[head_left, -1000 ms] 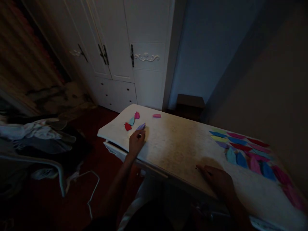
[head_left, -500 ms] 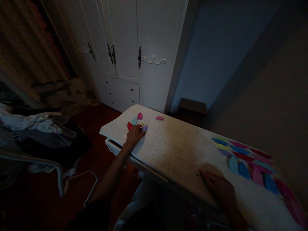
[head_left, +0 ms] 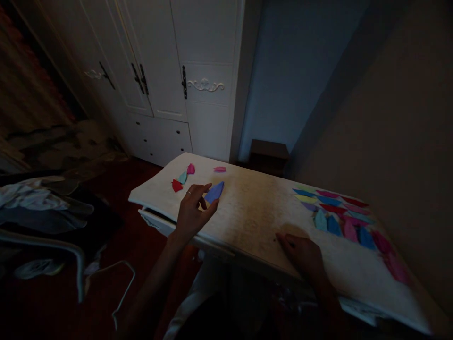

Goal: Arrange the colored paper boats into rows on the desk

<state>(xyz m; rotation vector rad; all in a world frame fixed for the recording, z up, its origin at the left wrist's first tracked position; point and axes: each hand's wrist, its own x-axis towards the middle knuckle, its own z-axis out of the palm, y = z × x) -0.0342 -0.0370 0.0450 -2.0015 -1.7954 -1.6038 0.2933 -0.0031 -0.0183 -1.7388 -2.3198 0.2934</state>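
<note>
In the head view my left hand (head_left: 194,210) is raised over the left part of the white table (head_left: 253,208). Its thumb and fingers close around a purple folded paper piece (head_left: 214,192) with a pointed end. To its left lie a red folded piece (head_left: 177,185), a light teal one (head_left: 182,177) and a magenta one (head_left: 191,168). A pink piece (head_left: 220,169) lies alone behind it. My right hand (head_left: 300,255) rests at the table's front with curled fingers, and nothing shows in them. A small dark spot (head_left: 274,240) is by its fingertips.
Rows of coloured folded paper pieces (head_left: 332,208) cover the table's right side, beside a wall. A white wardrobe (head_left: 208,118) and a small brown stool-like box (head_left: 269,149) stand behind. Clothes (head_left: 38,193) are piled on the left, near a bent pale tube (head_left: 76,255).
My left hand has lifted the purple piece away from the red one, moving it nearer to me. The view has turned right. My right hand remains at the table's front.
</note>
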